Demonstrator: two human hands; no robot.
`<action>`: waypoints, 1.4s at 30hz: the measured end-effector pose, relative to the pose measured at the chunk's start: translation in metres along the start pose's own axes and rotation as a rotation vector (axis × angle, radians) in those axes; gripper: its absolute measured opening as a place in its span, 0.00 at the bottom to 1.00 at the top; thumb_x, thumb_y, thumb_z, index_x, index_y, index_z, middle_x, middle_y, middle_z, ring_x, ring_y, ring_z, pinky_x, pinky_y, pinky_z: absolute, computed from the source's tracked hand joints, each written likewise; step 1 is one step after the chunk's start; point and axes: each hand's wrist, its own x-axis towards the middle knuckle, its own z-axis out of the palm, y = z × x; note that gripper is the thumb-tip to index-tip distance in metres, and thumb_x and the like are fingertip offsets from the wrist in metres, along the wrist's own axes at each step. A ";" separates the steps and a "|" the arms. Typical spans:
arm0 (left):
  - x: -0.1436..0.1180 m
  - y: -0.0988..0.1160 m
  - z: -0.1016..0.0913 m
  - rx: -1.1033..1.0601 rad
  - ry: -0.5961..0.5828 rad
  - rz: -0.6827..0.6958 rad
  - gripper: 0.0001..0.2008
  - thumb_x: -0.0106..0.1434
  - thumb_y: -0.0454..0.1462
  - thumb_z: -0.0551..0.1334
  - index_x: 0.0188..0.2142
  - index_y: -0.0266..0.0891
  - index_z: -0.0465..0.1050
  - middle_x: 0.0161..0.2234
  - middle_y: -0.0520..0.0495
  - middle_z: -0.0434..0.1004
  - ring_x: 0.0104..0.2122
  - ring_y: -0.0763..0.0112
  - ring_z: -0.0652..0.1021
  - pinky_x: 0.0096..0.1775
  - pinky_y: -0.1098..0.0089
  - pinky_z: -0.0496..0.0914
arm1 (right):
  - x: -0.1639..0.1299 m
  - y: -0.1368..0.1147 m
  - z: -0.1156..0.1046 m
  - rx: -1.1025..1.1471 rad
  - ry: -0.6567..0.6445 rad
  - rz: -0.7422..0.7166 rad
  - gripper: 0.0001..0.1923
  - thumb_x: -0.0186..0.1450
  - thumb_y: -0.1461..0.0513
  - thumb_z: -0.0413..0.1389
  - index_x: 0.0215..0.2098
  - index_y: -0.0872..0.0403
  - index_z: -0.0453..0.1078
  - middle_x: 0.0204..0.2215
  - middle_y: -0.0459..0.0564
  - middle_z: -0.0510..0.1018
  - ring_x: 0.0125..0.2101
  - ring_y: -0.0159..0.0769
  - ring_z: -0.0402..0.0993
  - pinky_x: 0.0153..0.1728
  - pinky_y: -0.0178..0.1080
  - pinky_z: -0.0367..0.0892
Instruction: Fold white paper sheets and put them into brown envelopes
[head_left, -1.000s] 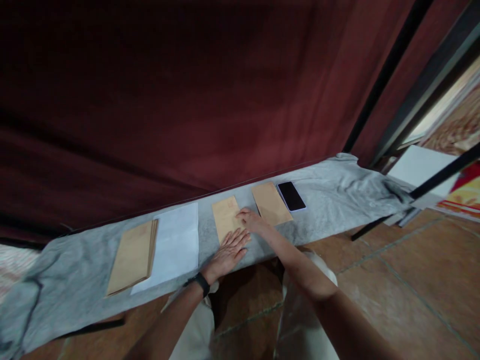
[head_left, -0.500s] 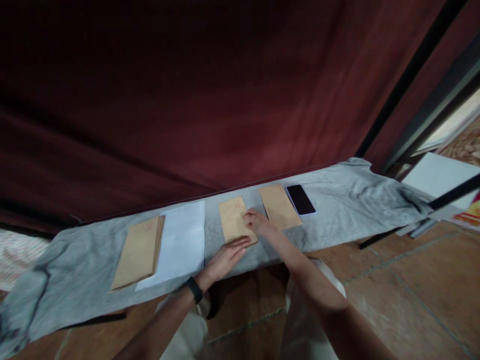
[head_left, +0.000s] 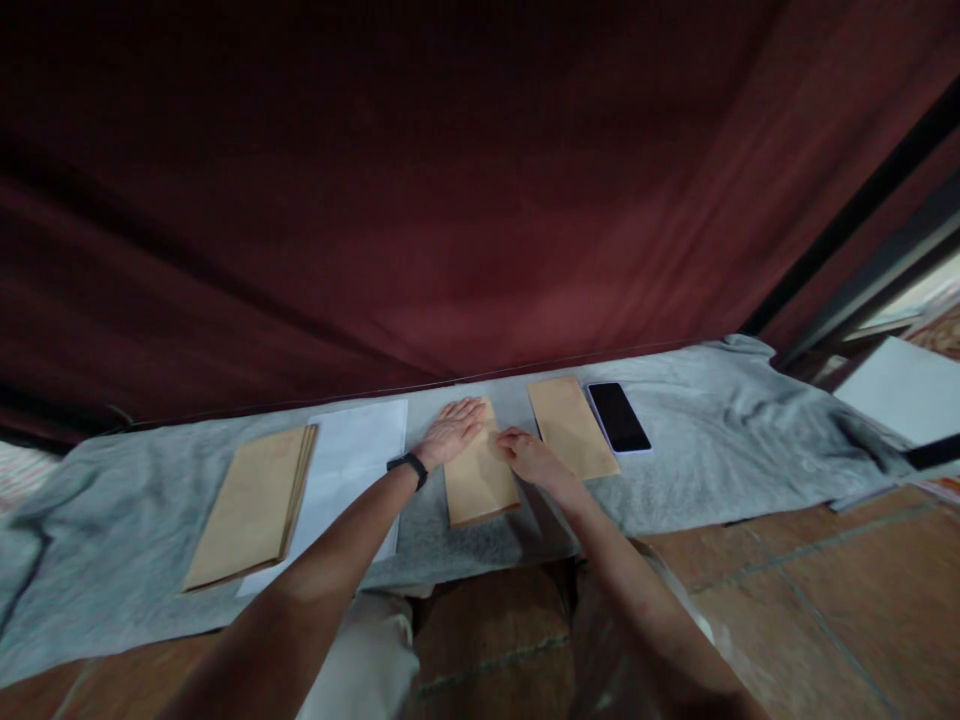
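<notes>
A brown paper envelope [head_left: 484, 485] lies in front of me on the grey cloth. Flat across its far left part rests my left hand [head_left: 452, 430], fingers stretched out, a black band on the wrist. My right hand [head_left: 529, 455] is at the envelope's right edge, its fingers bent together against the paper; their undersides are hidden. Just right of that hand lies another brown envelope [head_left: 574, 430], apart from the first.
A stack of brown envelopes [head_left: 251, 510] partly covers white paper sheets [head_left: 360, 440] on the left. To the right lies a phone [head_left: 619, 418] with a dark screen. The grey cloth [head_left: 720, 430] covers the narrow bench; a dark red curtain [head_left: 480, 220] hangs behind it.
My left hand has moved from the envelope's near edge to its far end and now lies flat there. My right hand stays by the right edge. The view has shifted slightly.
</notes>
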 end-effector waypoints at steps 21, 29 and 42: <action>-0.011 0.025 0.012 0.050 -0.023 0.071 0.33 0.76 0.53 0.40 0.72 0.38 0.53 0.72 0.40 0.55 0.71 0.61 0.57 0.70 0.57 0.49 | 0.010 0.002 -0.012 0.053 -0.037 0.088 0.14 0.71 0.66 0.52 0.42 0.51 0.81 0.44 0.51 0.85 0.45 0.38 0.81 0.50 0.36 0.71; -0.013 0.033 0.020 0.070 0.036 0.057 0.34 0.75 0.53 0.44 0.73 0.39 0.51 0.73 0.41 0.53 0.72 0.57 0.55 0.70 0.53 0.49 | 0.011 0.012 -0.019 0.269 -0.062 0.112 0.15 0.67 0.67 0.50 0.40 0.54 0.80 0.42 0.51 0.84 0.46 0.38 0.78 0.51 0.39 0.69; -0.052 0.049 0.008 0.001 0.012 0.277 0.31 0.76 0.52 0.46 0.70 0.35 0.57 0.71 0.36 0.57 0.72 0.59 0.55 0.71 0.56 0.47 | 0.024 -0.008 -0.008 0.101 0.091 0.032 0.19 0.71 0.69 0.48 0.54 0.52 0.76 0.54 0.54 0.80 0.52 0.35 0.76 0.58 0.39 0.68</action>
